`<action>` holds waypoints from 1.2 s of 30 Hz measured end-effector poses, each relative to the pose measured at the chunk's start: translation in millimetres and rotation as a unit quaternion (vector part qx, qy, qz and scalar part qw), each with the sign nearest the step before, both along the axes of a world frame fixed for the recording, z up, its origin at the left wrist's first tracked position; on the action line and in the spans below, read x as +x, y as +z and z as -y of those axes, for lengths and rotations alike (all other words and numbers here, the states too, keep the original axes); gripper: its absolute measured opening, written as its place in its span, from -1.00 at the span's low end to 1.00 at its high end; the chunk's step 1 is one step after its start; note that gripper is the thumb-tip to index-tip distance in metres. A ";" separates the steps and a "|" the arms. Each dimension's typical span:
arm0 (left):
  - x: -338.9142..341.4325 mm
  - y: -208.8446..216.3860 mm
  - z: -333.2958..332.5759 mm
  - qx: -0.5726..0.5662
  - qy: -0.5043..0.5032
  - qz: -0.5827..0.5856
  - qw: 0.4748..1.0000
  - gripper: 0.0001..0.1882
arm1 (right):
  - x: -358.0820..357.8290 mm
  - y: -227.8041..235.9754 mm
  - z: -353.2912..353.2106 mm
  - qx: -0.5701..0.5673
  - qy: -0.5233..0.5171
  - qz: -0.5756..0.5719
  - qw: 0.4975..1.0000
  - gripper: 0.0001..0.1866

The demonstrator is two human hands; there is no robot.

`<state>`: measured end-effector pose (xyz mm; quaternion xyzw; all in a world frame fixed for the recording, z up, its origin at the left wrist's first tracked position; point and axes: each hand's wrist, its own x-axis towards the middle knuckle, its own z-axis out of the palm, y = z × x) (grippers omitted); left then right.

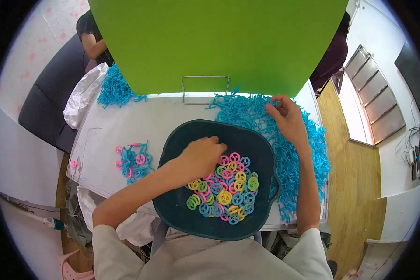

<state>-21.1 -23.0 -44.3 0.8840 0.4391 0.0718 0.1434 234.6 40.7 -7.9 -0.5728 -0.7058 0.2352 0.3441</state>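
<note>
A dark teal basin [172,205] sits at the table's near edge, holding several small round plastic discs [228,186] in pink, yellow, green and blue. My left hand [201,155] reaches into the basin with fingers curled, just above the discs; whether it holds one cannot be told. My right hand [287,119] rests on a large heap of light-blue plastic pieces [294,154] at the basin's far right, fingers bent into the heap.
A green board [219,42] stands upright at the table's far side on a wire stand [205,86]. A small cluster of pink and blue pieces [133,161] lies left. Another blue heap [116,91] and a white bag [84,95] sit far left; a person sits behind.
</note>
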 end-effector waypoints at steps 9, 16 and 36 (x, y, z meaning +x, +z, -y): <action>18.4 2.0 -12.9 -0.065 0.037 0.100 0.992 -0.77 | -8.3 -0.3 12.9 0.037 0.053 -0.146 0.987 -0.81; 6.6 46.3 -16.2 -0.156 0.140 0.555 0.805 -0.81 | -41.6 14.4 38.1 0.158 0.140 -0.059 0.976 -0.77; 14.3 35.9 -10.8 -0.173 0.168 0.540 0.807 -0.98 | -60.7 3.4 48.9 0.145 0.128 -0.071 0.978 -0.74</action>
